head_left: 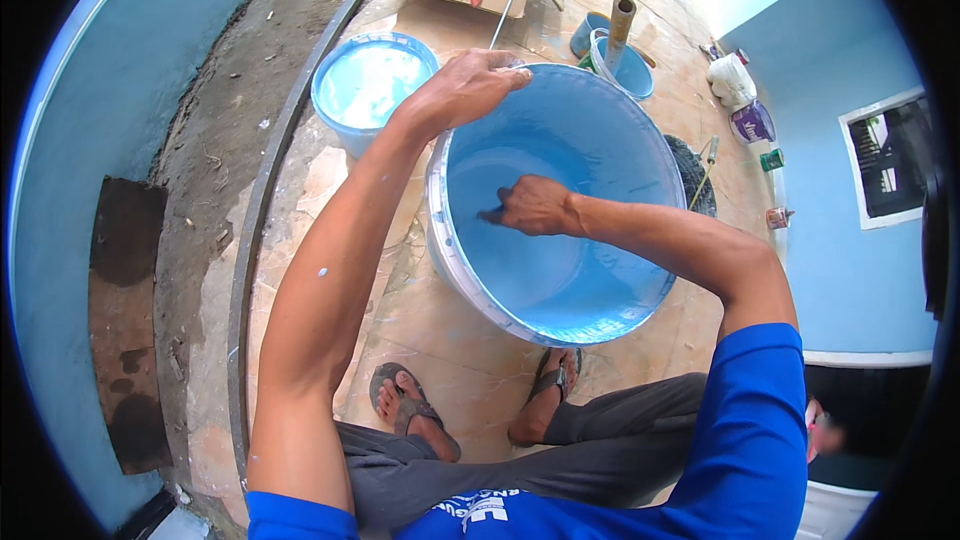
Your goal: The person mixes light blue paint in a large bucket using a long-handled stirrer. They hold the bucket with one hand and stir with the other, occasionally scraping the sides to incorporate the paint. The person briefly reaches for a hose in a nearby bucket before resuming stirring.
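1 large, round plastic bucket (610, 145), its inside slick and streaked with light blue paint (530, 285), sits on the smooth tiles (398, 292) ahead of the sandalled feet (392, 398). The left arm (335, 260) reaches forward, the left hand (466, 92) clasping the far-left rim with bent fingers. The right arm (690, 240) bends sharply at the elbow; the right hand (538, 206) reaches inside, knuckles curled, though I cannot tell whether it pinches anything.

A blue short-sleeved shirt (738, 430) with white print (488, 511) is worn with dark grey trousers (625, 415) and 2 dark sandals (413, 412).
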`<state>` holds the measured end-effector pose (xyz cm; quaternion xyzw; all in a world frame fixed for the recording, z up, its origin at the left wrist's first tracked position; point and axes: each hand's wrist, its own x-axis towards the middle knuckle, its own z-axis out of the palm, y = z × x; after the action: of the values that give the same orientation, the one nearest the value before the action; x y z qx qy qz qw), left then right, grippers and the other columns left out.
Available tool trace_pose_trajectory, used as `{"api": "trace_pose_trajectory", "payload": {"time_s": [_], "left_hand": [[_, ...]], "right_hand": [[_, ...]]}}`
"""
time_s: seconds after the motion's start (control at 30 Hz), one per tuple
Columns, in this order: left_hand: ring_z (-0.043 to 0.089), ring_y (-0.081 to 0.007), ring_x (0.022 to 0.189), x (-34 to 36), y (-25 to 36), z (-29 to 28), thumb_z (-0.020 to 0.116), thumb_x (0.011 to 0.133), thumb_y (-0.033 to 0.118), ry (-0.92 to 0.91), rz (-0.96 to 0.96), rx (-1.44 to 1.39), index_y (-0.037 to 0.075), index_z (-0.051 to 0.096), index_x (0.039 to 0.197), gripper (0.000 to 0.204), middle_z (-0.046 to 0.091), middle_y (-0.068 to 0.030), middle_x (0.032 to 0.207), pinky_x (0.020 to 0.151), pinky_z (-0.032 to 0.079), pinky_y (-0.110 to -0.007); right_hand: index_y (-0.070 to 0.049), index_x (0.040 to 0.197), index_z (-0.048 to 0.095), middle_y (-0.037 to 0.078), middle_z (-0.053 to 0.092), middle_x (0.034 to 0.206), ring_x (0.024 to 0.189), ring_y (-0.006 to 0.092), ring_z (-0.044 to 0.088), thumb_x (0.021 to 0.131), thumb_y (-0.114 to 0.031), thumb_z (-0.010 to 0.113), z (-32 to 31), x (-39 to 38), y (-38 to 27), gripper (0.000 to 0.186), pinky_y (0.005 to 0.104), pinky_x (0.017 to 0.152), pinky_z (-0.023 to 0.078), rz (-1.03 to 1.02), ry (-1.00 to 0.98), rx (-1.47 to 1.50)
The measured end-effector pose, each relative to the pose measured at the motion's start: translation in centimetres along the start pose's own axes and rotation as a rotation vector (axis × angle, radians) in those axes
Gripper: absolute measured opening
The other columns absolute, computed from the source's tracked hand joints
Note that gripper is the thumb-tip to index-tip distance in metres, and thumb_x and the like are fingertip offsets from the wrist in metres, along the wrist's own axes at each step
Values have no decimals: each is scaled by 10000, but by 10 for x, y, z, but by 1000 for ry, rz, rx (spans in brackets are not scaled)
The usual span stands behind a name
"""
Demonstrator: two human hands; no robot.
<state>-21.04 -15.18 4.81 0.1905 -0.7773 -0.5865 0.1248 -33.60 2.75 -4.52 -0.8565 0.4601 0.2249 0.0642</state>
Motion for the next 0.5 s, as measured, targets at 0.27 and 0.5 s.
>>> {"api": "trace_pose_trajectory", "payload": {"time_s": [0.27,0.5], "left_hand": [[680,-308,1128,-4,-1,0,609,982,367,30,36,-72,-14,695,1272,486,725,-218,1203,997,503,-381],[665,-323,1173,-1,-3,2,654,949,353,15,34,-105,-18,680,1301,512,705,-239,1249,1015,493,-387]], "right_hand": [[-41,1000,761,151,752,888,859,336,746,898,-129,575,12,-45,-8,230,463,753,594,290,-375,18],[27,945,754,230,753,1009,980,393,735,812,-103,604,-10,-56,-75,239,484,819,590,427,-562,580]]}}
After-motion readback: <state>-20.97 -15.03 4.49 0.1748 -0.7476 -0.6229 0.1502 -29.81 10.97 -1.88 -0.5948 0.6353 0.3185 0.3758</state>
